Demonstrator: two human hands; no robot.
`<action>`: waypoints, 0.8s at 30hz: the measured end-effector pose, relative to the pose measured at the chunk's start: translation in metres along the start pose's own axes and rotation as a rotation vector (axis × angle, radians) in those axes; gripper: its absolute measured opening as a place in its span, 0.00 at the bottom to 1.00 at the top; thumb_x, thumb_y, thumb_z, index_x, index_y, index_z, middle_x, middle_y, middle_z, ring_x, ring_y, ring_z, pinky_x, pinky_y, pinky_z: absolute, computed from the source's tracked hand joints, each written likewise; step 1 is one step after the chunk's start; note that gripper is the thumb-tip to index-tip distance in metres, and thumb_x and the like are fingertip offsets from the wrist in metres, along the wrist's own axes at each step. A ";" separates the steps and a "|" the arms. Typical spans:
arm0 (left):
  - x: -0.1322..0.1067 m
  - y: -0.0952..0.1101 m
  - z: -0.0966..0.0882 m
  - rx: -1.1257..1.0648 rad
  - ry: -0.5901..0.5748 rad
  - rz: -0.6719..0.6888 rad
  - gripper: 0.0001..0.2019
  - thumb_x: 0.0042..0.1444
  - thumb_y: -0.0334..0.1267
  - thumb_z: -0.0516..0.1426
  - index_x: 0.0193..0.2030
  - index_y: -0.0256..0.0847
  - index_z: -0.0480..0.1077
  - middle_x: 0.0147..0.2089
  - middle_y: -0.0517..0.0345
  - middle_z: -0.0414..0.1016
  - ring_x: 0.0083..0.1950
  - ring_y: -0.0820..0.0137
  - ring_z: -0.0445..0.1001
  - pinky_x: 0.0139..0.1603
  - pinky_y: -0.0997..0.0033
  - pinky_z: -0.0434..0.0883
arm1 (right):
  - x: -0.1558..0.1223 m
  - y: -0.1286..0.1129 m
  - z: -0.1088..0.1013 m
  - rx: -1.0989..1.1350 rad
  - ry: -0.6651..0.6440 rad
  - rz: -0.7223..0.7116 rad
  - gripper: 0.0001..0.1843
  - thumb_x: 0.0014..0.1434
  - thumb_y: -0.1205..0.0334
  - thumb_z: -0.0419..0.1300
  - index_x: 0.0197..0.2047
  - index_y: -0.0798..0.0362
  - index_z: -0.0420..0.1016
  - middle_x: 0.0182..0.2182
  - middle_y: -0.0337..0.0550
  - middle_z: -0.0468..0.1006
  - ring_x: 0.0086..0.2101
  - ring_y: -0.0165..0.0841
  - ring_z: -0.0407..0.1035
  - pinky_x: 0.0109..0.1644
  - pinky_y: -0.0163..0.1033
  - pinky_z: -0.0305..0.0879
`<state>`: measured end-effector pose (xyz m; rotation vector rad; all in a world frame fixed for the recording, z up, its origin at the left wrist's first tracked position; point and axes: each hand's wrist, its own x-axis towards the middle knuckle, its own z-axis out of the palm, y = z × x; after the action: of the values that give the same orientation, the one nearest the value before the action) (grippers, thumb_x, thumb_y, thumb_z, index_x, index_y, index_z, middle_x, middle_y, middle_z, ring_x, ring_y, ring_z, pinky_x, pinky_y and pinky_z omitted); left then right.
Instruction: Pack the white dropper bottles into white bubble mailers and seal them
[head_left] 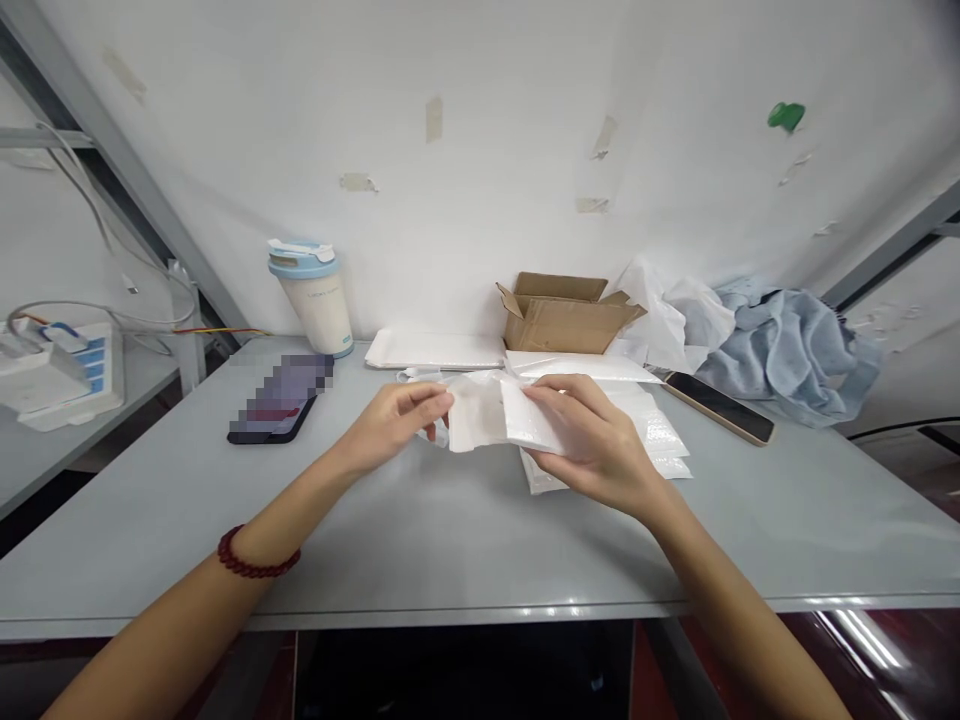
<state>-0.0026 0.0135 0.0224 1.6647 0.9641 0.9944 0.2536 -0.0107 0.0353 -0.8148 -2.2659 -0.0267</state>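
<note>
A white bubble mailer (529,418) is held up over the desk between my two hands. Its right part lies in my right hand (596,445), thumb on top and fingers closed around it. My left hand (401,425) pinches the white flap (474,415) at the mailer's left end; whether a backing strip is between those fingers too cannot be made out. Beneath and behind my right hand, more white bubble mailers (661,432) lie in a loose pile. Some thin, crumpled white strips (421,375) show behind my left hand.
Along the wall are a lidded cup (319,300), a white mailer stack (435,350), an open cardboard box (566,325), a white plastic bag (671,315) and a blue-grey cloth (787,345). Phones (721,408) lie on both sides. A power strip (82,375) sits far left.
</note>
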 end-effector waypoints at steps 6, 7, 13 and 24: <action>-0.006 -0.004 0.024 0.188 -0.060 -0.148 0.21 0.58 0.48 0.52 0.19 0.38 0.65 0.19 0.62 0.64 0.22 0.75 0.62 0.24 0.75 0.58 | 0.002 0.006 0.007 -0.159 -0.179 -0.065 0.22 0.60 0.72 0.52 0.57 0.51 0.62 0.54 0.52 0.69 0.53 0.42 0.63 0.53 0.54 0.57; -0.006 -0.006 0.027 0.199 -0.055 -0.159 0.22 0.58 0.48 0.52 0.18 0.38 0.65 0.18 0.62 0.65 0.21 0.75 0.62 0.24 0.75 0.58 | 0.002 0.006 0.009 -0.188 -0.198 -0.057 0.22 0.60 0.73 0.51 0.57 0.51 0.61 0.56 0.53 0.68 0.54 0.42 0.63 0.54 0.55 0.56; -0.013 -0.003 0.040 0.226 0.062 -0.092 0.24 0.57 0.48 0.51 0.14 0.39 0.57 0.14 0.64 0.57 0.18 0.77 0.55 0.19 0.75 0.52 | -0.003 0.005 0.029 -0.344 -0.186 -0.098 0.30 0.58 0.67 0.55 0.63 0.60 0.54 0.59 0.65 0.62 0.59 0.49 0.57 0.55 0.60 0.55; -0.016 0.004 0.047 -0.029 0.099 -0.180 0.21 0.56 0.46 0.53 0.16 0.40 0.57 0.15 0.65 0.57 0.18 0.77 0.58 0.19 0.75 0.57 | -0.006 -0.019 0.053 -0.632 0.004 -0.202 0.23 0.58 0.76 0.46 0.56 0.66 0.64 0.55 0.60 0.70 0.55 0.46 0.63 0.53 0.53 0.59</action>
<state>0.0357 -0.0167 0.0127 1.4876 1.1389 0.9711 0.2134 -0.0164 -0.0038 -0.8829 -2.3462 -0.8710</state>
